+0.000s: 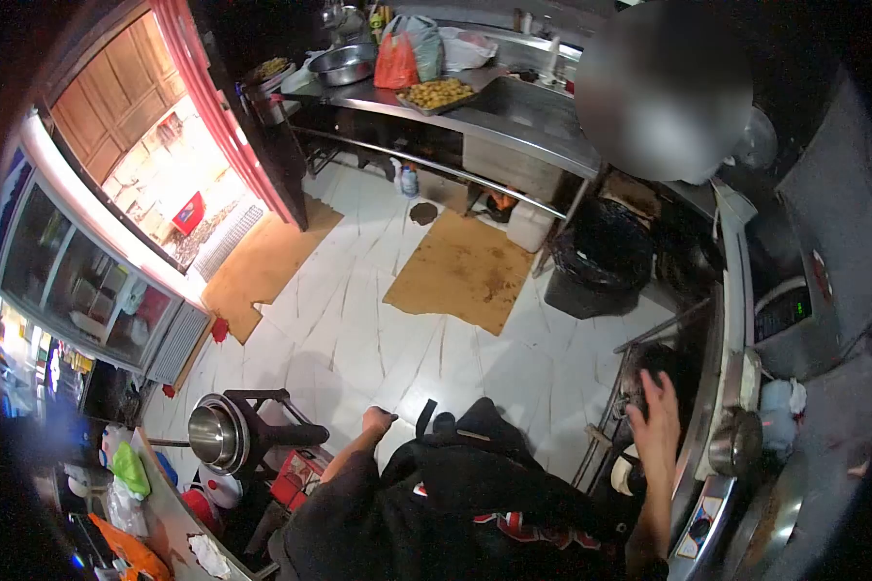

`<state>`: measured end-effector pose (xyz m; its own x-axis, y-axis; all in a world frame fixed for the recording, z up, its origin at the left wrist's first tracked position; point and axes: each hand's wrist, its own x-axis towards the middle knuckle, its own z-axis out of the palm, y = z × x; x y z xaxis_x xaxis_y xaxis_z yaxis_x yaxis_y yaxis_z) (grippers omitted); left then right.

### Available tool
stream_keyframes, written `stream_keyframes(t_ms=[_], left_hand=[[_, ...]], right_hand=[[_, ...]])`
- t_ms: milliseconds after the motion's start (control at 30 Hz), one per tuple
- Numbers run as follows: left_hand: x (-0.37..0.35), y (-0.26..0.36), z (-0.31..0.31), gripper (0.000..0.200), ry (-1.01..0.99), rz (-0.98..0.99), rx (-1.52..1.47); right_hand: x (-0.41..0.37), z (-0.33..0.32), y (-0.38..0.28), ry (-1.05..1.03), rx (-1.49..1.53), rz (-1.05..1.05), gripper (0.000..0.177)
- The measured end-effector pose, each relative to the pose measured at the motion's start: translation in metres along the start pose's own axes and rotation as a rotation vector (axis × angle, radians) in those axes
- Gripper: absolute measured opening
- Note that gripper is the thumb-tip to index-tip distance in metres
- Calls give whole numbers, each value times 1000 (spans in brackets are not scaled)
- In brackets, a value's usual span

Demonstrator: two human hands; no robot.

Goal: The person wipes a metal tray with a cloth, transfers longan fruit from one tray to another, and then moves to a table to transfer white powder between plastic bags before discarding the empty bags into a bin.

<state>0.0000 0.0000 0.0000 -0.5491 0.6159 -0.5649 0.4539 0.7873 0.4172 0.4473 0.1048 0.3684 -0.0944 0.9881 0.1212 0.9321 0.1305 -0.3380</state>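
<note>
My right hand (pixel 655 418) is raised at the right with its fingers spread and nothing in them. It is beside the edge of the right-hand counter, near a small metal pot (pixel 735 442). My left hand (pixel 378 420) is in front of my dark clothing, over the white floor, with its fingers curled closed. A small dark spot shows at its fingertips, but I cannot make out what it is. Left of that hand, a steel pot (pixel 213 434) sits on a dark stand with a thick handle.
A steel counter (pixel 523 121) at the back bears a basin (pixel 344 66), plastic bags (pixel 397 60) and a tray of yellowish pieces (pixel 438 94). A black-lined bin (pixel 596 257) stands at right. Cardboard sheets (pixel 470 271) lie on the floor. A glass-fronted cabinet (pixel 82 281) stands left.
</note>
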Motion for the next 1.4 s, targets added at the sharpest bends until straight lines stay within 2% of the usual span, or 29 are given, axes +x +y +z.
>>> stream_keyframes(t_ms=[67,100,167,200,300,333,400,433,500,533,567,600,633,700,733,767,833,900,933,967,1033,1100,1133,1167,1233,1267,1300,1367,1400], left_hand=[[-21,-11,19,31,-18,-55,-142],[39,-21,-51,31,29,-62,-123],[36,-20,-47,31,34,-79,-189],[41,-25,-50,30,65,-85,-176],[50,-34,-47,26,57,-124,-136],[64,-47,-39,25,36,-113,-190],[86,-59,-34,24,27,-53,-296],[91,-56,-42,24,40,-13,-348],[93,-26,-61,27,108,-87,-295],[133,-59,-40,29,11,-111,-426],[158,-67,-34,31,-84,-147,-551],[178,-58,-48,25,-169,-86,-208],[194,-52,-58,25,-229,-12,-108],[222,-23,-81,24,-320,117,-94],[234,-5,-93,24,-368,175,-74],[248,13,-99,24,-421,230,-56],[274,42,-106,24,-553,328,-3],[289,63,-102,25,-708,385,46],[295,67,-102,25,-780,389,86],[304,77,-101,25,-827,400,123],[327,92,-103,26,-896,407,208],[348,118,-95,27,-930,433,313],[339,146,-84,27,-884,487,375],[331,156,-73,28,-867,508,424],[314,170,-49,29,-855,530,505],[290,181,-38,29,-867,557,508],[283,181,-21,30,-887,594,475],[260,172,8,35,-1260,655,198],[231,188,38,33,-1213,490,398]], right_hand=[[11,5,3,-63,-18,-91,55],[60,54,-55,-57,31,-104,55],[94,70,-67,-186,-26,-198,55],[112,77,-83,-272,40,-189,52],[157,106,-100,-360,-80,-278,49],[172,118,-105,-355,-74,-246,49],[202,145,-111,-451,-99,-341,44],[207,159,-114,-439,-83,-292,44],[228,185,-127,-476,-155,-348,41],[233,202,-131,-459,-136,-296,41],[230,217,-131,-410,-144,-351,41],[222,225,-133,-362,-153,-400,41],[214,223,-139,-355,-140,-334,41],[194,216,-146,-326,51,-259,41],[173,224,-140,-212,149,-208,39],[156,223,-137,-179,149,-113,39],[105,216,-132,-331,66,229,37],[12,251,-115,-61,-208,345,34],[-49,289,-110,167,-384,327,27],[-89,281,-126,155,-410,474,27],[-144,246,-181,-410,-212,945,24],[-210,276,-226,-331,-251,1056,23],[-233,292,-197,-280,-76,1143,21],[-258,311,-205,-260,21,1362,22],[-296,313,-227,-450,295,1574,35],[-322,323,-242,-430,345,1629,42],[-347,335,-253,-503,405,1674,46],[-396,356,-279,-492,476,1738,48],[-413,370,-287,-506,490,1763,48]])
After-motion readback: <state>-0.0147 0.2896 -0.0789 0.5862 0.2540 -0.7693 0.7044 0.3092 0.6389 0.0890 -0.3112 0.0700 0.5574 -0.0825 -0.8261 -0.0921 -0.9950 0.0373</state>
